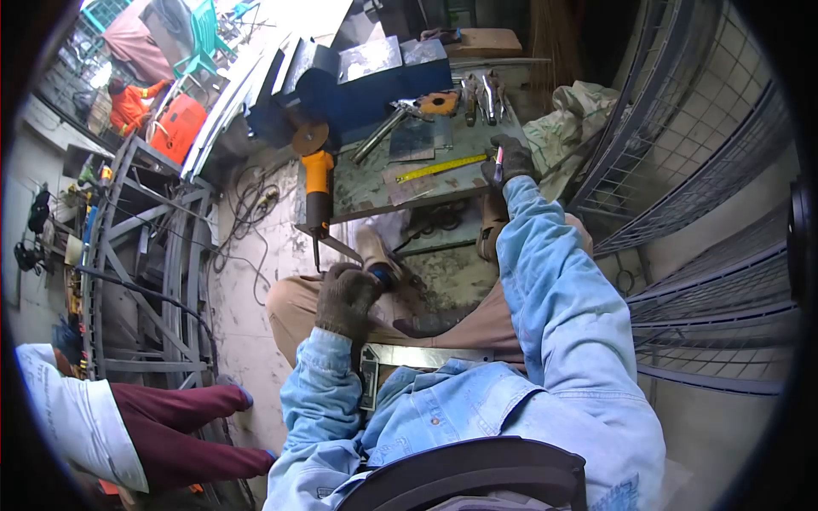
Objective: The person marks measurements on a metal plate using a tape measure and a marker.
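Observation:
My right hand (pixel 514 160), in a dark glove, is closed around a slim whitish-pink marker (pixel 498 163) at the right side of the low metal workbench (pixel 358 198). From beside those fingers a yellow tape measure (pixel 439 168) stretches left across the benchtop. My left hand (pixel 345 300), also gloved, is curled in front of my left knee. A dark blue round thing (pixel 383 276) shows beside its fingertips; what this hand holds, I cannot tell. Across my lap lies a metal try square (pixel 430 356). An orange angle grinder (pixel 319 183) with a brown disc stands at the bench's left edge.
Locking pliers (pixel 487 98), a hammer-like tool (pixel 381 134) and a blue metal block (pixel 354 98) occupy the bench's back. Wire mesh frames (pixel 682 111) rise at right. A cable (pixel 247 204) coils on the floor. At left are a person in maroon trousers (pixel 183 426) and steel framing (pixel 128 247).

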